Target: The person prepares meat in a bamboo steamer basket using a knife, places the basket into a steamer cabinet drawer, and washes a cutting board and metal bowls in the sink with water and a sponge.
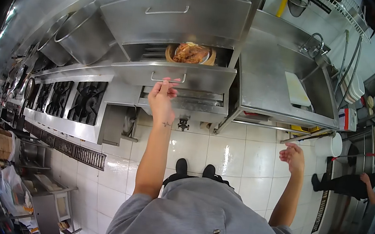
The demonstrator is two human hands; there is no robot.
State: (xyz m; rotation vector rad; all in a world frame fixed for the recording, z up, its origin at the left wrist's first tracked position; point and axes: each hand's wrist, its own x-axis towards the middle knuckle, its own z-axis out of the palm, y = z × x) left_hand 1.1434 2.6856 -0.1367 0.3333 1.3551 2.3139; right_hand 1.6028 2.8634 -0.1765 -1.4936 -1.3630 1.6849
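My left hand (163, 98) is at the metal handle (155, 77) of a steel drawer (210, 77), with its fingers bent around the bar. The drawer is pulled partly out. Inside it sits a round wooden-rimmed container (170, 51) holding browned, fried-looking food (191, 53); a pale plate edge shows at its right side. My right hand (292, 157) hangs in the air over the floor, away from the drawer and the sink table. Its fingers are loosely bent and apart, with nothing in them.
A closed drawer (175, 23) is above. On the left are a gas stove (88, 101) and large steel pots (83, 36). At right stand a steel sink table (261, 79), a white cutting board (296, 88) and a white bucket (329, 144). Another person (351, 185) stands at far right.
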